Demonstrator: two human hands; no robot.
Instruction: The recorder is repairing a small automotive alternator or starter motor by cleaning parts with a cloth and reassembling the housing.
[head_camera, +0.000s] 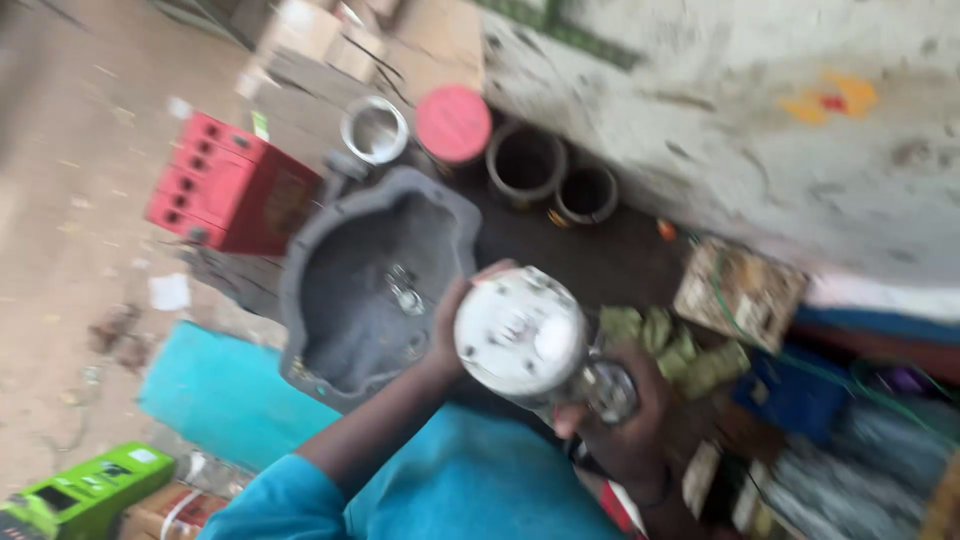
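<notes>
Motor, blurred, gripped by both hands' fingers; its lower end hidden.

This looks like a repair workshop, though the view is blurry. On the dusty floor sit a big grey metal cover, a red battery, metal rings, a red lid and a green tool. A stained wall stands behind them.
</notes>
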